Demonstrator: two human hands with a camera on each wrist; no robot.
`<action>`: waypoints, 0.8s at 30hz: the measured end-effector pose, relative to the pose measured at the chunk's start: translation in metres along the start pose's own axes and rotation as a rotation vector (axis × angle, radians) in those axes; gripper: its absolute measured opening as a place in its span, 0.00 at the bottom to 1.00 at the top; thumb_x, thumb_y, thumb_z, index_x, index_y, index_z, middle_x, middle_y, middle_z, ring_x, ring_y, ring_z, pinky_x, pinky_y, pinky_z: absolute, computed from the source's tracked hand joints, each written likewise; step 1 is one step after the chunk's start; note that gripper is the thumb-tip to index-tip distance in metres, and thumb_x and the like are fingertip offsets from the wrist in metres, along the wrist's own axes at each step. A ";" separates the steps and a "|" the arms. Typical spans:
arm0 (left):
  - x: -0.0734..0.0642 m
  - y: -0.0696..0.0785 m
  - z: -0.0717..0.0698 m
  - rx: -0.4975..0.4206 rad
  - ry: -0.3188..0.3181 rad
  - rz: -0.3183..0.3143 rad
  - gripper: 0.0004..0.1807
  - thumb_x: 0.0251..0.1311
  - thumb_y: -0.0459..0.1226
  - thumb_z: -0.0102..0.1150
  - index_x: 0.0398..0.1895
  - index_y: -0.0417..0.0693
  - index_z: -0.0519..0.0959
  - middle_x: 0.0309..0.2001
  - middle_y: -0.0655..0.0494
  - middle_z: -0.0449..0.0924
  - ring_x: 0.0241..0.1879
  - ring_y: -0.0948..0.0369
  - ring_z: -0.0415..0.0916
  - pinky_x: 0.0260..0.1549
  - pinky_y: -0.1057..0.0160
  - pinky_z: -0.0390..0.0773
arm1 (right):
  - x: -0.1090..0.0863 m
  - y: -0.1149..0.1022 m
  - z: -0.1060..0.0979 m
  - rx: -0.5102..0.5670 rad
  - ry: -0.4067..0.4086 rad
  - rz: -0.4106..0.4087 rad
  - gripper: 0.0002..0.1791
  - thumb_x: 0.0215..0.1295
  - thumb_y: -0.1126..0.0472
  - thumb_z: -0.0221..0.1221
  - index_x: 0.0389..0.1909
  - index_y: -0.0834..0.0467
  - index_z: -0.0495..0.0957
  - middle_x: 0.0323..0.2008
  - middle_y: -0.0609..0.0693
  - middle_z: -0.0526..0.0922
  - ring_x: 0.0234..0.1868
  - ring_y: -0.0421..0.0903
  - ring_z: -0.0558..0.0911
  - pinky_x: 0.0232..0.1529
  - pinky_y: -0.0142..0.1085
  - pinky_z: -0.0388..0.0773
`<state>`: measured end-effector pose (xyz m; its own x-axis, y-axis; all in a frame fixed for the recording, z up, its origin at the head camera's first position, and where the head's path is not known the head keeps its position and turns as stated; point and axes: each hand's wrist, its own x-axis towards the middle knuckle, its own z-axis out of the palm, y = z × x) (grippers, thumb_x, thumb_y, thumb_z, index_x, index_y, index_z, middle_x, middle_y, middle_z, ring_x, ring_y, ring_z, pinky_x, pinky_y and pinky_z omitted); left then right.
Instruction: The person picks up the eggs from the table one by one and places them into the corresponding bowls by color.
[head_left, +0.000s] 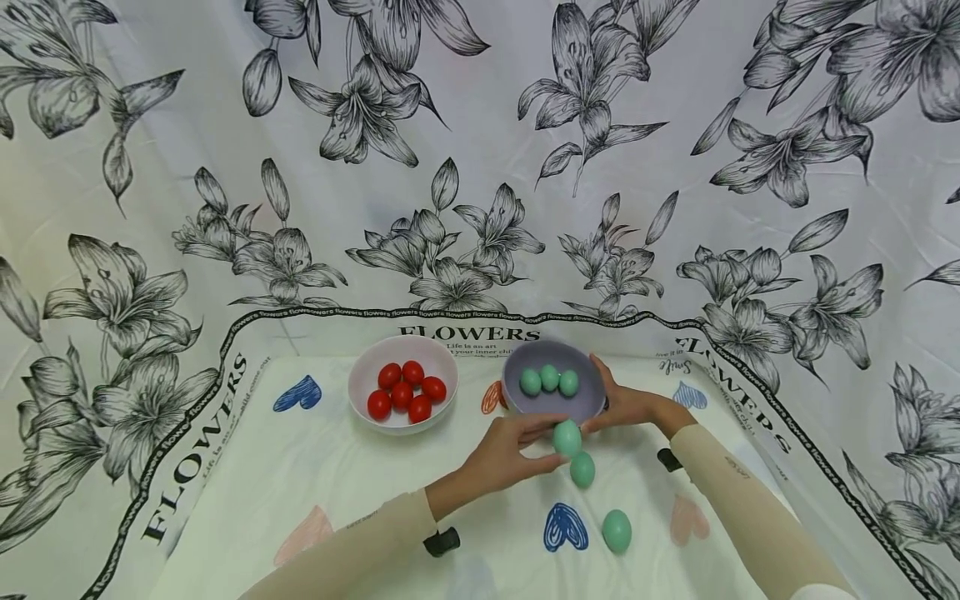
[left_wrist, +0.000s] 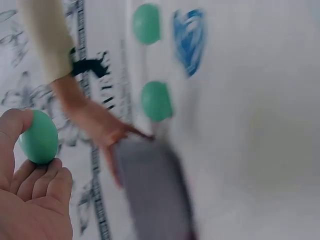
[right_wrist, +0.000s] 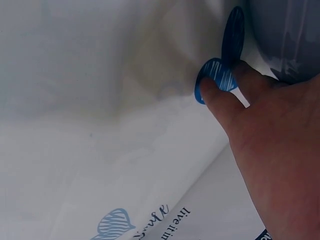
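Observation:
My left hand (head_left: 504, 457) pinches a green egg (head_left: 567, 438) between thumb and fingertips, just in front of the purple-grey bowl (head_left: 553, 408). In the left wrist view the same egg (left_wrist: 39, 137) sits between the thumb and the other fingers. Spread around the bowl's right side, my right hand (head_left: 628, 405) touches its outer wall with mostly straight fingers. Three green eggs (head_left: 550, 377) lie inside that bowl. On the cloth, one green egg (head_left: 582, 470) is close below the held one, and another (head_left: 617, 531) lies nearer to me.
A pinkish-white bowl (head_left: 360, 408) with several red, egg-like balls (head_left: 402, 395) stands to the left of the purple-grey bowl. The table wears a white cloth (head_left: 390, 492) printed with hearts. Behind it hangs a curtain (head_left: 480, 125) with black flower drawings.

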<state>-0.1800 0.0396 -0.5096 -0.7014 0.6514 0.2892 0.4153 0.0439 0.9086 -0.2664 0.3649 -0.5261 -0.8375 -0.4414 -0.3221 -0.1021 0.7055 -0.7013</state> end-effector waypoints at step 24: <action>0.115 -0.026 -0.012 0.614 -0.189 -0.002 0.31 0.65 0.42 0.75 0.70 0.47 0.79 0.62 0.56 0.85 0.59 0.61 0.82 0.59 0.65 0.80 | -0.004 0.001 -0.005 0.008 -0.019 -0.004 0.83 0.58 0.41 0.77 0.80 0.44 0.10 0.84 0.67 0.29 0.82 0.68 0.49 0.80 0.64 0.51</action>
<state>-0.2792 0.1042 -0.4964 -0.6114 0.7709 0.1785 0.7097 0.4344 0.5546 -0.2658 0.3704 -0.5222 -0.8268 -0.4549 -0.3310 -0.1011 0.6990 -0.7080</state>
